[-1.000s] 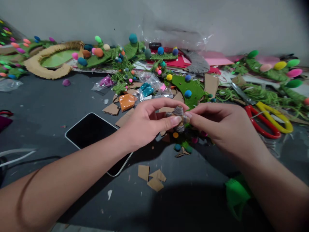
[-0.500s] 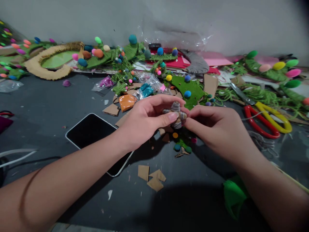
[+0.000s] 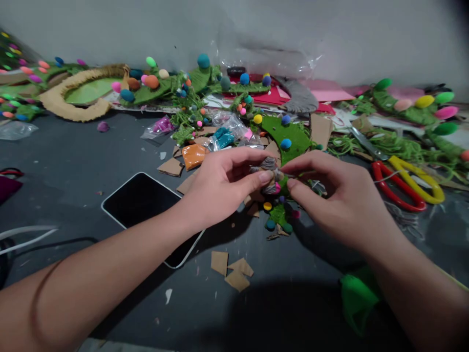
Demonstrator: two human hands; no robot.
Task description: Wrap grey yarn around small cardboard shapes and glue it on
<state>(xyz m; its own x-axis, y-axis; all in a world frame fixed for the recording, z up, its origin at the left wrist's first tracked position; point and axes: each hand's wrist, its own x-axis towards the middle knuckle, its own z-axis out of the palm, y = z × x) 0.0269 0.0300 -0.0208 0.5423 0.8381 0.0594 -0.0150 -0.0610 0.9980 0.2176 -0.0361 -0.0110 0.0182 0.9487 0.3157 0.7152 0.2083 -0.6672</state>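
In the head view, a small cardboard star [image 3: 270,188] partly wrapped in grey yarn is pinched between the thumb and fingers of my left hand [image 3: 223,188]. My right hand [image 3: 330,195] is at the star's right side, thumb and index fingertips curled close to it with a small gap between them. A grey yarn strand [image 3: 386,178] comes out behind that hand and crosses the scissors' handles; its part within the fingers is hidden. Below the star lies a small green piece with colored balls [image 3: 277,215].
A black-screened phone [image 3: 141,198] lies under my left forearm. Red-and-yellow scissors [image 3: 399,195] rest at the right, beside loose grey yarn [image 3: 405,217]. Cardboard scraps [image 3: 237,279] lie in front. Clay packets [image 3: 194,156] and green yarn-wrapped pieces [image 3: 286,134] line the back.
My right thumb and index finger have parted a little and shifted at the star's right side. The star has tilted slightly in my left hand. The view has moved slightly.
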